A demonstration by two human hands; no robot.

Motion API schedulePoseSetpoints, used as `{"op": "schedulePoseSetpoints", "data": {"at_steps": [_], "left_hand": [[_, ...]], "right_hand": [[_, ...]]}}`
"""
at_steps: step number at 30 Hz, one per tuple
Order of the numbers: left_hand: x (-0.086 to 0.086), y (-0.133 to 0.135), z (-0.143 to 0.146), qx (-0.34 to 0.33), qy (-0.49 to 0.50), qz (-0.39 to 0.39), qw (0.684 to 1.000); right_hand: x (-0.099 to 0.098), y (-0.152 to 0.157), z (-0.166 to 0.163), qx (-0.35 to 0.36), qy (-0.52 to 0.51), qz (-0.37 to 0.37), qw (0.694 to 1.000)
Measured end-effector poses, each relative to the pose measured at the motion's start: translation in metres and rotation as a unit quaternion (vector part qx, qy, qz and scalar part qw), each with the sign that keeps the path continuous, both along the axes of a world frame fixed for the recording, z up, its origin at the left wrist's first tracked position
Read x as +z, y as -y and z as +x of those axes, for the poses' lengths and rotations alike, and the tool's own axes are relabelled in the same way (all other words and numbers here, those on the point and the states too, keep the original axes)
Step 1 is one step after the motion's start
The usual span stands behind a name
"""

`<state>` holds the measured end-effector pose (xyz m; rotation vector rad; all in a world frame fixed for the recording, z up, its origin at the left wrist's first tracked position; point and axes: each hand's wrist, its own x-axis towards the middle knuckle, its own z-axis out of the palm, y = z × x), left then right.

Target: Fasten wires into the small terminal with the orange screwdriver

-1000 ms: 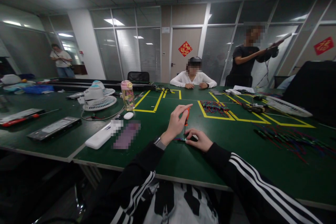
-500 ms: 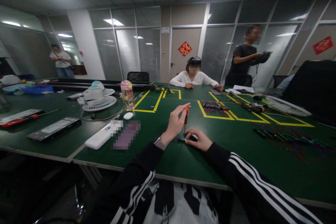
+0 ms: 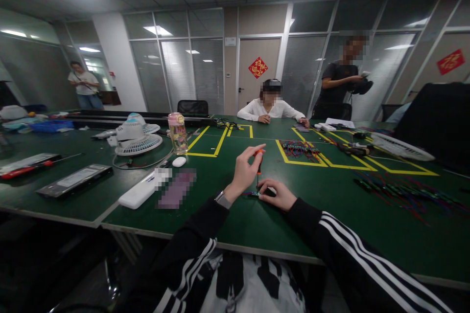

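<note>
My left hand [image 3: 243, 172] is closed round a small screwdriver with an orange handle [image 3: 259, 159], held upright with its tip down on a small dark part [image 3: 267, 192] on the green table [image 3: 257, 225]. My right hand [image 3: 279, 195] lies over that part and pins it to the table with curled fingers. A short bit of coloured wire sticks out to the left of the part. A watch sits on my left wrist.
A white box [image 3: 139, 191], a white mouse [image 3: 179, 161], a pink bottle [image 3: 178, 133] and a dismantled fan [image 3: 135, 138] lie to the left. Bundles of coloured wires [image 3: 400, 191] lie to the right, more inside yellow tape squares [image 3: 301, 149]. A seated person [image 3: 270, 107] faces me; two others stand behind.
My left hand has turned the screwdriver slightly, fingers shifting on its handle. The standing person at the back right has lowered the arm and pulled a dark object in.
</note>
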<state>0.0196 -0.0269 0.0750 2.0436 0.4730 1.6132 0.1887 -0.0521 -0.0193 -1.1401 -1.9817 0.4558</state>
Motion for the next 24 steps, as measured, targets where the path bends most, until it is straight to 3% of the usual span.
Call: {"op": "schedulePoseSetpoints", "data": {"at_steps": [5, 12, 19, 24], "left_hand": [[0.0004, 0.0003, -0.0003, 0.054, 0.011, 0.011, 0.998], [-0.0034, -0.0037, 0.0012, -0.010, 0.002, -0.017, 1.000], [-0.0004, -0.0002, -0.0004, 0.058, -0.002, 0.011, 0.998], [-0.0021, -0.0027, 0.0002, -0.007, -0.009, -0.020, 1.000]], "right_hand": [[-0.0001, -0.0001, 0.0005, 0.003, 0.002, 0.000, 1.000], [0.0016, 0.0006, 0.0000, 0.003, 0.009, -0.002, 1.000], [0.0002, -0.0002, 0.0008, 0.007, 0.000, 0.002, 1.000], [0.0005, 0.0001, 0.0009, 0.008, -0.005, 0.002, 1.000]]}}
